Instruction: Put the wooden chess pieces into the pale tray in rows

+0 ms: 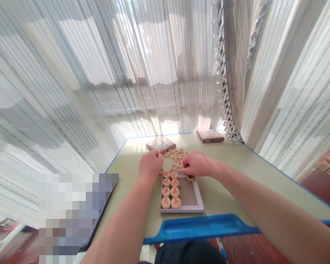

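Note:
A shallow white box tray (200, 200) lies on the table in front of me. Along its left side, two columns of round wooden Chinese chess pieces (175, 192) show red characters. Another piece (190, 178) with dark marking sits in the tray's far right corner, partly under my right hand (197, 164). That hand's fingers are pinched at the tray's far edge; what they hold, if anything, is hidden. My left hand (151, 163) is curled closed beyond the far left corner, above a partly covered piece. Loose dark-marked pieces (177, 159) lie between the hands.
Behind the loose pieces stands a flat patterned box (161, 143), with a second box (209, 135) at the far right. The pale green table (225, 194) has a blue rim and a blue trough (203, 224) nearest me. Sheer curtains (154, 73) hang behind. A blurred-out object is at left.

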`<control>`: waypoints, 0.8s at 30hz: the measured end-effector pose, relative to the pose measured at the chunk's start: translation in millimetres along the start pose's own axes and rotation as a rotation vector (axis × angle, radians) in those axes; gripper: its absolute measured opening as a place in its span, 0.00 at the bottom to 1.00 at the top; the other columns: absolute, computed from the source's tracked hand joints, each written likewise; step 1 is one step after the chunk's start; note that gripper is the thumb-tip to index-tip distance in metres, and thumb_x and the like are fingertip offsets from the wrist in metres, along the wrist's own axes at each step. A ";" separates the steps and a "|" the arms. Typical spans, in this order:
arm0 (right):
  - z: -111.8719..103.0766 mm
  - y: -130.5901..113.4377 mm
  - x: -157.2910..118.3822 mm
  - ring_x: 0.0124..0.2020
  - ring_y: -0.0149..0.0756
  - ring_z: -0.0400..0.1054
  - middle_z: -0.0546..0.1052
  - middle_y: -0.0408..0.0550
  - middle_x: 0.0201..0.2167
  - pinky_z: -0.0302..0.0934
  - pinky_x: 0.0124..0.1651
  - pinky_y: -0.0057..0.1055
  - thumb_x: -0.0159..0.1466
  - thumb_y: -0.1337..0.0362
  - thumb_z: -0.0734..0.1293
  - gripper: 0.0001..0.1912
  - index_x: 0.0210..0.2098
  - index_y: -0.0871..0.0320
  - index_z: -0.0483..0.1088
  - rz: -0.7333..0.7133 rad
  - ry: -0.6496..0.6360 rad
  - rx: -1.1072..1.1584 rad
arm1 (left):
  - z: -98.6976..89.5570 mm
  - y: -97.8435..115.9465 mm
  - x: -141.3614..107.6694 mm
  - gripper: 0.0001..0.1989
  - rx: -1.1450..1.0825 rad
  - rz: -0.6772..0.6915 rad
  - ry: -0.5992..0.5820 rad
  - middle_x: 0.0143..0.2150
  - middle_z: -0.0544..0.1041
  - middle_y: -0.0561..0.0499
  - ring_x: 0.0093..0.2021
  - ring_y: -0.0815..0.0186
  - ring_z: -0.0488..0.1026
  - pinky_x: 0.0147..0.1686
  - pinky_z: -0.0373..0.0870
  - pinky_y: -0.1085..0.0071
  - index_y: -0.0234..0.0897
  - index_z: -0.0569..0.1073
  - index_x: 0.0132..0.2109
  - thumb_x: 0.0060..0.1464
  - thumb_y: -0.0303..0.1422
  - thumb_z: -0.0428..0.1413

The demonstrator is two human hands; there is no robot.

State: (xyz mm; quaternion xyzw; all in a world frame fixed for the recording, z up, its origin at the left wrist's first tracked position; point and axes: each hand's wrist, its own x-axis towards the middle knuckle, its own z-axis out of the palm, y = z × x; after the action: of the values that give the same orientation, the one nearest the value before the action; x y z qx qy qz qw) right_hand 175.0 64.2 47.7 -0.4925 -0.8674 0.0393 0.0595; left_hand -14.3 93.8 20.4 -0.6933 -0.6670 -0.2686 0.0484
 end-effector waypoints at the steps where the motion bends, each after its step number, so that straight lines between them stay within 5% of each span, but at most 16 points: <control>1: 1.8 0.0 1.0 0.22 0.28 0.60 0.72 0.42 0.20 0.48 0.23 0.24 0.53 0.64 0.61 0.08 0.21 0.57 0.71 -0.003 0.007 0.003 | 0.0 -0.3 -0.2 0.14 -0.003 -0.006 0.001 0.26 0.75 0.46 0.26 0.64 0.69 0.24 0.55 0.72 0.37 0.73 0.26 0.51 0.34 0.45; 8: 14.6 8.0 9.8 0.26 0.29 0.63 0.72 0.43 0.23 0.53 0.28 0.24 0.57 0.59 0.61 0.12 0.26 0.59 0.72 -0.041 0.124 0.129 | 1.3 -2.0 0.1 0.14 -0.023 -0.020 0.010 0.25 0.76 0.46 0.26 0.65 0.69 0.23 0.54 0.72 0.37 0.72 0.26 0.50 0.35 0.45; 12: 22.7 19.7 18.7 0.47 0.38 0.62 0.72 0.49 0.45 0.54 0.50 0.33 0.60 0.55 0.59 0.18 0.45 0.55 0.71 -0.106 0.320 0.230 | 2.1 -0.4 0.5 0.14 -0.017 -0.010 -0.010 0.26 0.75 0.46 0.27 0.64 0.69 0.23 0.55 0.72 0.37 0.72 0.26 0.51 0.35 0.45; 15: 29.8 28.8 25.2 0.59 0.42 0.49 0.61 0.47 0.58 0.42 0.60 0.41 0.62 0.51 0.54 0.23 0.53 0.51 0.65 -0.068 0.246 0.227 | 1.9 2.2 -0.5 0.14 -0.030 0.060 -0.040 0.28 0.76 0.47 0.29 0.63 0.70 0.24 0.56 0.72 0.37 0.72 0.27 0.51 0.36 0.45; 18: 33.3 34.3 28.4 0.60 0.40 0.49 0.63 0.46 0.57 0.40 0.61 0.40 0.64 0.51 0.51 0.24 0.53 0.53 0.64 -0.076 0.135 0.219 | 0.4 4.1 -2.4 0.14 -0.031 0.093 -0.068 0.28 0.76 0.47 0.30 0.63 0.70 0.26 0.58 0.71 0.38 0.73 0.27 0.52 0.36 0.45; 24: 31.3 37.1 28.2 0.51 0.39 0.61 0.72 0.51 0.48 0.52 0.54 0.37 0.65 0.54 0.51 0.23 0.47 0.57 0.70 -0.076 0.252 0.162 | -1.7 3.8 -4.6 0.15 -0.037 0.095 -0.067 0.29 0.75 0.47 0.30 0.64 0.70 0.26 0.58 0.71 0.38 0.73 0.28 0.52 0.36 0.44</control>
State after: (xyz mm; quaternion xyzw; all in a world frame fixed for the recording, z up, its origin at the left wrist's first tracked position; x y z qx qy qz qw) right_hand 187.8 107.1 13.8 -0.4537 -0.8652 0.0449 0.2088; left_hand -11.0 88.6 21.0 -0.7334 -0.6296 -0.2551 0.0258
